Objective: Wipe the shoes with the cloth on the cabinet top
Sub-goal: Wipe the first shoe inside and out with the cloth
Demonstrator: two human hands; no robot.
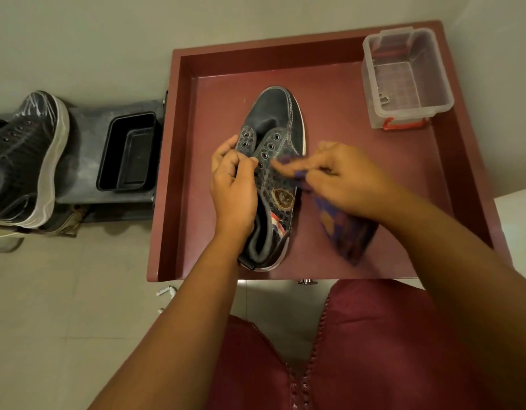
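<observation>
Pinching the left eyelet flap between thumb and curled fingers, the left hand (pixel 233 184) steadies the dark shoe (pixel 273 161) that lies on its sole on the red cabinet top (pixel 374 173), toe pointing away from the person. Just right of the shoe, the right hand (pixel 344 179) grips a purple checked cloth (pixel 341 229) in curled fingers; a blurred part of the cloth and the forefinger press on the shoe's right eyelet flap, while the rest hangs below the hand, beside the shoe's heel. Beyond the shoe and to its right, a clear plastic box (pixel 406 78) with a red latch sits in the cabinet top's far corner. Left of the shoe, off the cabinet top, a black tray (pixel 128 152) rests on a grey rack (pixel 84 161), and further left a second dark shoe (pixel 25 155) with a white sole stands on that rack.
</observation>
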